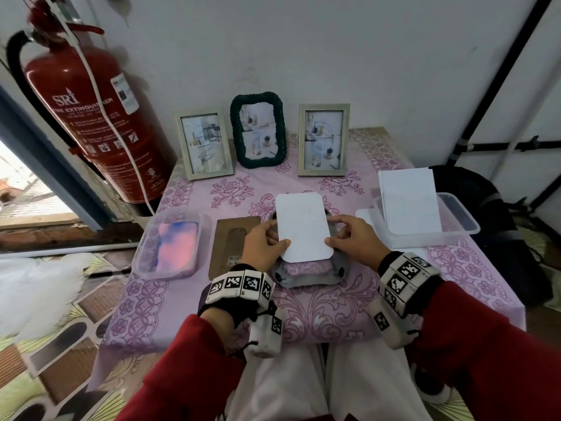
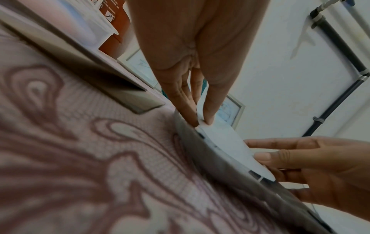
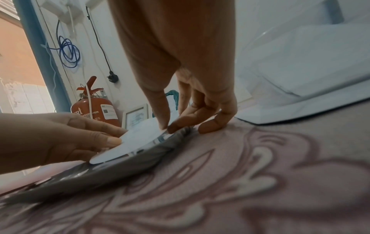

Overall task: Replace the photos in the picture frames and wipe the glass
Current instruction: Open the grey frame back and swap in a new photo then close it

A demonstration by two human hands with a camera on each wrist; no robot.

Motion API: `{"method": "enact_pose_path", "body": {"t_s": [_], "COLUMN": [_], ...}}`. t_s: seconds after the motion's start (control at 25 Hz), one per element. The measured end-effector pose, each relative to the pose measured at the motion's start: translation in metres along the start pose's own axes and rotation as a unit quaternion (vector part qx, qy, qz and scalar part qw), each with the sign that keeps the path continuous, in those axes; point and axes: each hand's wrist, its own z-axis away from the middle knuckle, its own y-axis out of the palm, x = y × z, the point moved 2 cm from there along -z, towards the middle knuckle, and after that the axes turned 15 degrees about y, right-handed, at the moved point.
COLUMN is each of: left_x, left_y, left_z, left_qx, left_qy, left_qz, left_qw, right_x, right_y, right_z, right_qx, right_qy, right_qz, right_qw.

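A white photo (image 1: pixel 303 226) with rounded corners, blank side up, sits tilted over a grey picture frame (image 1: pixel 306 276) that lies face down mid-table. My left hand (image 1: pixel 277 235) pinches the photo's left edge, thumb on top. My right hand (image 1: pixel 332 230) pinches its right edge. In the left wrist view my left fingertips (image 2: pixel 208 121) press the photo (image 2: pixel 226 142) at the frame's rim (image 2: pixel 210 159). In the right wrist view, thumb and forefinger of my right hand (image 3: pixel 167 128) nip the photo (image 3: pixel 136 139) above the frame (image 3: pixel 120 167). A brown backing board (image 1: pixel 233 238) lies left of the frame.
Three frames stand along the wall: a beige one (image 1: pixel 205 142), a green woven one (image 1: pixel 258 129) and another beige one (image 1: pixel 323 139). A clear tub (image 1: pixel 142 253) with a pink-blue cloth is at left. A tub (image 1: pixel 461 220) with white photos is at right. A red fire extinguisher (image 1: pixel 91 117) leans at the far left.
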Motion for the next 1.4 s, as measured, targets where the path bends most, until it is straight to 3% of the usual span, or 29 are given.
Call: {"method": "enact_pose_path", "body": {"t_s": [0.72, 0.92, 1.4], "left_x": [-0.009, -0.01, -0.008], "left_y": [-0.005, -0.006, -0.006], "left_z": [0.004, 0.006, 0.008], "left_qx": [0.006, 0.051, 0.079], "left_qy": [-0.029, -0.029, -0.024], "left_qz": [-0.039, -0.076, -0.106], "left_qw": [0.999, 0.995, 0.991], "right_x": [-0.002, -0.002, -0.001], "right_y": [-0.003, -0.003, -0.002], "right_z": [-0.003, -0.005, 0.0], "right_qx": [0.032, 0.029, 0.022], "right_qy": [-0.023, -0.006, 0.003], "right_qz": [0.067, 0.077, 0.087], "right_qw": [0.997, 0.997, 0.996]}}
